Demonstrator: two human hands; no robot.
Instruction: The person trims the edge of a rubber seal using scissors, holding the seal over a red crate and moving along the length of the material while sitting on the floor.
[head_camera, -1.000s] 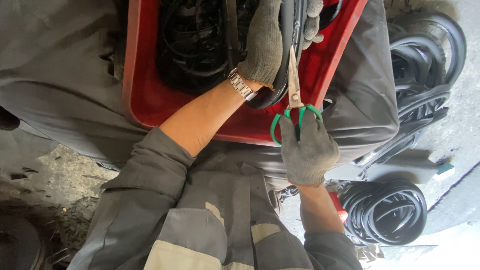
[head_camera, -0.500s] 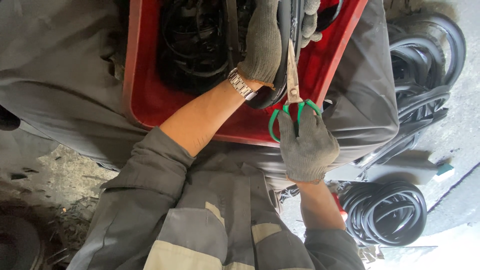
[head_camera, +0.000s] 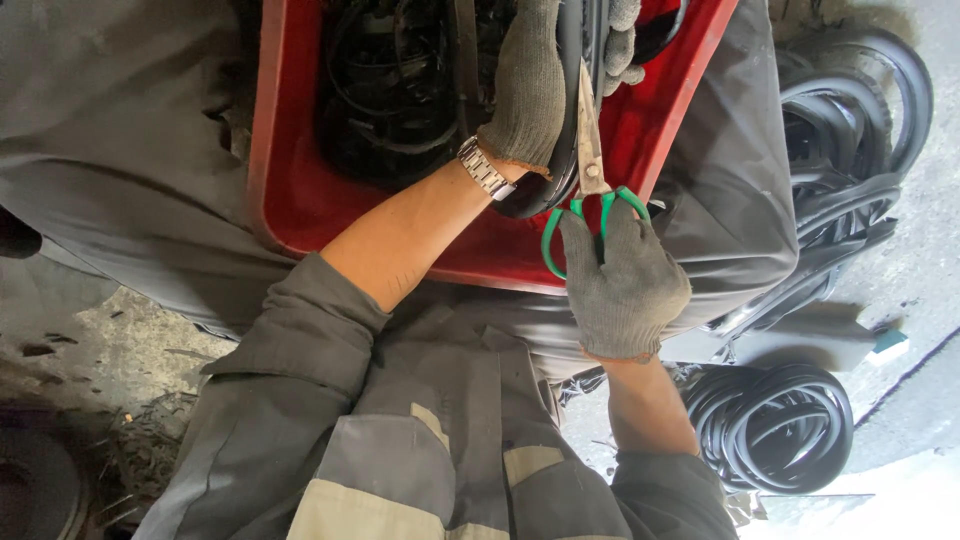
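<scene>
The scissors (head_camera: 590, 150) seem slightly more closed in the right hand (head_camera: 625, 285), otherwise little moved

Even daylight, soft and mostly shadowless over the grey clothing. Overexposed glare at the lower right corner on the pale ground (head_camera: 900, 500). Deep, detail-swallowing dark inside the red tray (head_camera: 290, 200) and at the lower left. Sharp focus in the middle; slight wide-angle stretch and softness toward the edges.
</scene>
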